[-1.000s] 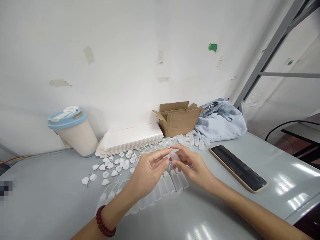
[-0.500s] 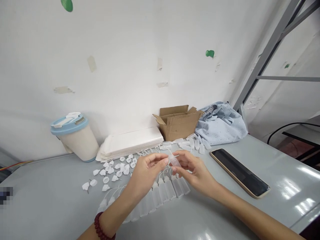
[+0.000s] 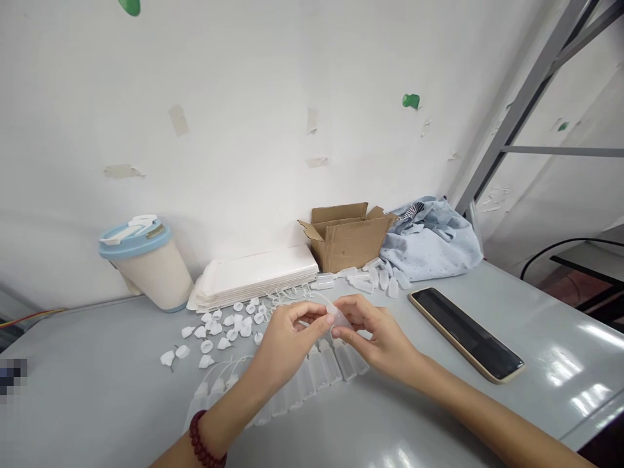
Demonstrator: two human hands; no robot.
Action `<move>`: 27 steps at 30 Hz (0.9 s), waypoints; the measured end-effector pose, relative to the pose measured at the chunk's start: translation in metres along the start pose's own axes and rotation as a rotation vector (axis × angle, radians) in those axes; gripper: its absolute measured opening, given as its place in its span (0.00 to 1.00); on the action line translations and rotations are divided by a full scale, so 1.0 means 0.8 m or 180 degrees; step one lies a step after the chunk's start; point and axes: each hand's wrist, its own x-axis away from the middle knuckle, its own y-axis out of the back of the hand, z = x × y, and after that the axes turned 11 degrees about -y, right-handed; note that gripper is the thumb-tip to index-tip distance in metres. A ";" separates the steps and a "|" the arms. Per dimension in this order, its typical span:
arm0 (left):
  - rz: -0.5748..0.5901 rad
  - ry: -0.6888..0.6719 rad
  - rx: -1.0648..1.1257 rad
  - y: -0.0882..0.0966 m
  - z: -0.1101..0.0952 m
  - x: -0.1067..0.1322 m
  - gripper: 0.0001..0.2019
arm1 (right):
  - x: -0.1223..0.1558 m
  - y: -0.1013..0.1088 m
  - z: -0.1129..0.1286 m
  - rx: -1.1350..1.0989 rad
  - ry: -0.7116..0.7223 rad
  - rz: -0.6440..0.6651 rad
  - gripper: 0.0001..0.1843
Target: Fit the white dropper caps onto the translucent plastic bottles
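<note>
A small translucent plastic bottle (image 3: 343,318) is held between my two hands above the table. My right hand (image 3: 373,328) is closed round its body. With thumb and fingertips, my left hand (image 3: 297,331) pinches at the bottle's neck end; my fingers partly hide the grip. A thin white tube (image 3: 319,296) curves out over the fingertips from that end. Below my hands lies a row of similar bottles (image 3: 306,383) with thin curved tubes, partly covered by my left forearm. Loose white caps (image 3: 238,322) are scattered to the left of my left hand.
A cup with a blue lid (image 3: 151,266), a white stack of sheets or envelopes (image 3: 258,276), an open cardboard box (image 3: 353,244) and a light blue cloth (image 3: 431,247) stand along the wall. More small bottles (image 3: 361,283) lie before the box. A phone (image 3: 465,335) rests at right.
The thin tube at the bottle's neck now shows as a curve toward the left, where a short upright piece showed before. My hands have stayed nearly in place, still together on the bottle.
</note>
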 end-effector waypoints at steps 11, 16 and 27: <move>-0.0021 -0.0064 -0.0362 -0.004 -0.004 0.005 0.12 | 0.001 -0.003 -0.011 0.0979 0.0550 -0.0519 0.10; -0.0069 0.0020 -0.0050 -0.004 -0.001 0.003 0.13 | 0.007 -0.004 -0.002 0.0845 0.0450 -0.0330 0.10; 0.0346 0.0061 0.0299 0.002 -0.003 -0.001 0.12 | -0.001 0.006 0.010 -0.0161 -0.0266 -0.0014 0.12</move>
